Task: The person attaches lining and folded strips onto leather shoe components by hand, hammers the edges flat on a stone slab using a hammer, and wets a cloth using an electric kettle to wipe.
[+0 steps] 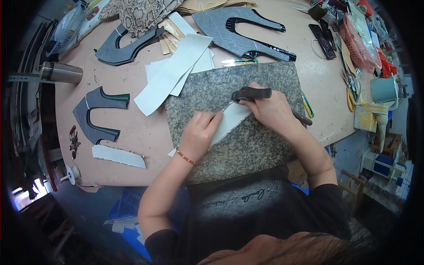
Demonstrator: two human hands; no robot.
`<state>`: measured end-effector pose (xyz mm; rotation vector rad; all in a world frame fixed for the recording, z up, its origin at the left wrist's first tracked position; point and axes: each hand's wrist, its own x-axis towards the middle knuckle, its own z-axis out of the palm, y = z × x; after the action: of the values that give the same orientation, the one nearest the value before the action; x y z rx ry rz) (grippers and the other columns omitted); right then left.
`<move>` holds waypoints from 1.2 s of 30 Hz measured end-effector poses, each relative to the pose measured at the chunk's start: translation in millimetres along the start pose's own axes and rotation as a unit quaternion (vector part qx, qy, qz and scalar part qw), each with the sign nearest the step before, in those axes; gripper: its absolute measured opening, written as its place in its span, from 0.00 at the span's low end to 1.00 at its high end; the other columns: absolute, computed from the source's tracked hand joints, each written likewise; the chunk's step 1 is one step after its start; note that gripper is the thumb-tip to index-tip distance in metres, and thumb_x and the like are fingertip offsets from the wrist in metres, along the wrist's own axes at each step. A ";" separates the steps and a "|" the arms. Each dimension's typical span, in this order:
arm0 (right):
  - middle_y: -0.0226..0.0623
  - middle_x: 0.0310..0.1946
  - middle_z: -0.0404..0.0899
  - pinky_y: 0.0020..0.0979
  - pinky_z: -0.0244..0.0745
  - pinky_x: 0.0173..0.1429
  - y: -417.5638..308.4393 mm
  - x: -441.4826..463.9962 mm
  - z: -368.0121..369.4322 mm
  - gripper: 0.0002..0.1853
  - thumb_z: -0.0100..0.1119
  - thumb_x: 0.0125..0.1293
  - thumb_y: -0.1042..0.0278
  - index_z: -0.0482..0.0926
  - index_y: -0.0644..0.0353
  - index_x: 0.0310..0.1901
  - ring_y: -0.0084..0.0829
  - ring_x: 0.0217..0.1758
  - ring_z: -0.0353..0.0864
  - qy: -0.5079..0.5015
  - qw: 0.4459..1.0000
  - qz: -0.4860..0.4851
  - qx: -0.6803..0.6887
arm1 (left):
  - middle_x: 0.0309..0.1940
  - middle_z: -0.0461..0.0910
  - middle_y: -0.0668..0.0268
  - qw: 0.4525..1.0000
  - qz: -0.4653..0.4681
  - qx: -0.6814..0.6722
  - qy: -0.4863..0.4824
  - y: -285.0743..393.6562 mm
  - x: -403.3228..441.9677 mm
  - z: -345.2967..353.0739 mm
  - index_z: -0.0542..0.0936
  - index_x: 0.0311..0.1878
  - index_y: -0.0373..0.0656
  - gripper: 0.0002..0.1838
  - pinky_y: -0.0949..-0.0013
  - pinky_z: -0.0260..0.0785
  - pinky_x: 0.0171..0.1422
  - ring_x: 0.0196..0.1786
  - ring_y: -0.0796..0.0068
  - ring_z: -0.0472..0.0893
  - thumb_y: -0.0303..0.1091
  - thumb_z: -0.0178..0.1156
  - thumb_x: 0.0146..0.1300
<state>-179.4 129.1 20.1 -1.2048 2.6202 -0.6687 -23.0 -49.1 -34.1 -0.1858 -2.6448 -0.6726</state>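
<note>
White strip [233,119]: on a speckled stone slab [247,152], which lies on the pink table [324,95]. Long axis diagonal: lower-left end emerges beside the left wrist, upper-right end reaches the right hand. Narrow speckled edging along the long sides. No writing seen on the strip.

Left hand [198,129]: fingers close together and bent, resting on the middle of the strip; cannot tell whether any finger grips beneath it. Beaded bracelet [186,157] at the wrist.

Right hand [273,109]: closed around a hammer [256,93], held near its dark head; handle end shows beyond the hand, to the lower right. Head is at the strip's upper-right end; contact with the strip cannot be told.

Writing: script lettering [260,194] across the person's black shirt [313,212], slanted, not legible in full. No brand name can be read elsewhere.

Around the slab: overlapping white sheets [170,79] at its upper-left corner; scissors [243,61] with green on the handles along its far edge; a yellow-and-green tool [308,106] just beside its right edge. Farther left: a second white strip [118,157], long axis nearly sideways, near a grey U-shaped piece [83,114] with its opening to the right. Beyond: a metal flask [62,72], lying on its side.
</note>
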 end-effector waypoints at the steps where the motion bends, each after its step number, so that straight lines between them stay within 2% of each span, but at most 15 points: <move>1: 0.45 0.26 0.83 0.47 0.80 0.35 0.7 2.2 -1.4 0.13 0.64 0.68 0.55 0.77 0.56 0.41 0.50 0.33 0.86 -0.001 1.000 -0.007 0.005 | 0.40 0.79 0.60 1.000 0.013 0.006 0.001 -0.3 0.2 0.0 0.83 0.53 0.36 0.22 0.62 0.76 0.47 0.42 0.61 0.79 0.18 0.61 0.50; 5: 0.45 0.26 0.83 0.45 0.79 0.34 -5.5 8.5 -13.3 0.13 0.65 0.66 0.55 0.77 0.56 0.40 0.50 0.33 0.85 0.005 1.000 -0.022 -0.003 | 0.40 0.79 0.59 0.999 0.024 0.029 0.007 0.5 -0.3 3.0 0.83 0.52 0.33 0.21 0.62 0.76 0.48 0.42 0.60 0.79 0.19 0.60 0.52; 9: 0.43 0.28 0.83 0.44 0.79 0.33 -20.0 -1.5 -8.0 0.13 0.67 0.65 0.56 0.77 0.55 0.40 0.48 0.32 0.85 0.045 0.995 -0.048 0.075 | 0.40 0.78 0.58 0.999 0.023 0.027 0.006 1.7 1.9 2.1 0.82 0.51 0.33 0.20 0.63 0.76 0.48 0.42 0.61 0.79 0.20 0.61 0.52; 12: 0.42 0.27 0.83 0.44 0.79 0.32 -14.7 -2.9 11.1 0.12 0.67 0.65 0.57 0.77 0.55 0.41 0.48 0.31 0.85 0.023 0.997 -0.051 0.051 | 0.40 0.79 0.58 0.999 0.014 0.030 -0.010 1.3 0.8 1.4 0.82 0.51 0.34 0.20 0.63 0.76 0.47 0.42 0.61 0.79 0.20 0.61 0.52; 16: 0.41 0.27 0.83 0.44 0.79 0.32 -21.6 2.6 -4.2 0.11 0.67 0.65 0.60 0.77 0.54 0.41 0.47 0.31 0.86 0.027 0.999 -0.029 0.033 | 0.40 0.79 0.59 1.000 -0.001 0.020 0.008 1.5 0.4 2.3 0.82 0.49 0.34 0.18 0.62 0.75 0.46 0.42 0.61 0.79 0.21 0.60 0.53; 18: 0.41 0.28 0.84 0.44 0.80 0.32 -31.3 -7.0 8.9 0.11 0.67 0.66 0.59 0.77 0.54 0.40 0.48 0.32 0.86 0.001 0.995 -0.037 0.089 | 0.40 0.79 0.58 1.000 -0.018 0.015 0.013 2.4 -4.2 0.7 0.81 0.48 0.34 0.16 0.62 0.75 0.46 0.41 0.61 0.79 0.21 0.61 0.53; 23: 0.42 0.28 0.84 0.47 0.80 0.33 -27.5 3.9 6.4 0.10 0.64 0.66 0.59 0.76 0.55 0.39 0.49 0.32 0.86 -0.070 0.996 -0.042 0.023 | 0.40 0.78 0.57 0.999 -0.029 0.040 -0.009 4.9 -28.7 -16.7 0.80 0.46 0.34 0.15 0.62 0.75 0.46 0.41 0.59 0.79 0.21 0.61 0.54; 27: 0.43 0.28 0.83 0.48 0.80 0.34 -51.1 -6.5 16.1 0.10 0.63 0.66 0.60 0.76 0.55 0.40 0.50 0.32 0.86 -0.030 0.995 -0.057 0.076 | 0.40 0.78 0.56 0.997 -0.054 0.045 -0.026 13.3 -34.8 -20.2 0.80 0.47 0.34 0.15 0.62 0.75 0.48 0.43 0.58 0.78 0.22 0.60 0.55; 28: 0.43 0.28 0.84 0.47 0.80 0.35 -49.6 -11.4 28.4 0.09 0.62 0.66 0.60 0.76 0.54 0.39 0.51 0.32 0.86 -0.031 0.994 -0.093 0.055 | 0.40 0.77 0.56 0.996 -0.060 0.053 -0.026 13.4 -34.6 -23.9 0.80 0.47 0.34 0.14 0.62 0.75 0.49 0.43 0.58 0.78 0.22 0.60 0.56; 30: 0.44 0.28 0.84 0.48 0.81 0.36 -52.0 -3.5 16.6 0.08 0.61 0.66 0.61 0.76 0.54 0.39 0.50 0.33 0.86 -0.081 0.990 -0.092 0.071 | 0.40 0.77 0.56 0.996 -0.065 0.052 -0.027 12.6 -53.0 -31.7 0.80 0.47 0.35 0.12 0.62 0.74 0.48 0.44 0.58 0.78 0.23 0.59 0.58; 33: 0.44 0.26 0.83 0.48 0.80 0.34 -52.9 11.2 5.9 0.08 0.61 0.66 0.62 0.75 0.55 0.38 0.49 0.31 0.86 -0.120 0.988 -0.099 0.016 | 0.40 0.77 0.57 0.996 -0.068 0.050 -0.031 12.9 -71.9 -45.2 0.80 0.46 0.36 0.12 0.62 0.74 0.48 0.43 0.59 0.79 0.24 0.60 0.58; 36: 0.43 0.25 0.83 0.48 0.80 0.31 -73.9 -1.0 18.4 0.08 0.61 0.66 0.61 0.75 0.55 0.37 0.50 0.29 0.85 -0.061 0.990 -0.121 0.049 | 0.40 0.78 0.58 0.995 -0.076 0.052 -0.024 14.6 -73.0 -42.8 0.80 0.45 0.36 0.12 0.62 0.74 0.48 0.43 0.59 0.79 0.25 0.59 0.58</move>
<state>-122.7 81.8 38.5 -1.4965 2.3363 -0.7285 61.7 -59.1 -23.7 0.0311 -2.7518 -0.5833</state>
